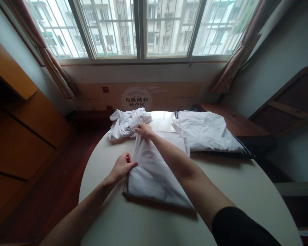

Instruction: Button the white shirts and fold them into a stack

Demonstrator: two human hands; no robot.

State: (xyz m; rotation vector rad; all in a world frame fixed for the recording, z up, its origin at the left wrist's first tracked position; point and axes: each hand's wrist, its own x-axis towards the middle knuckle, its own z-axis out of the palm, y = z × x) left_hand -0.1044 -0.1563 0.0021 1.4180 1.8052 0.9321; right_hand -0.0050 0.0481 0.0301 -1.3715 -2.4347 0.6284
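A folded piece of white cloth [154, 174] lies on the round table in front of me; whether it is a shirt or something else does not show. My right hand [144, 130] reaches across it and pinches its far left corner, lifting that part slightly. At the left edge of the cloth is my left hand [122, 167], fingers curled and the tips at the fabric. Just beyond my right hand sits a crumpled white cloth [127, 124]. Over on the right rests a white folded cloth pile [207, 131] with dark striped fabric [246, 150] beneath it.
The pale round table [105, 222] has its curved edge to the left and right. Behind it stand a printed cardboard panel [92, 97] and a barred window [141, 30] with curtains. A brown wooden surface [241, 121] is at the right, and wooden cabinets [23, 136] are at the left.
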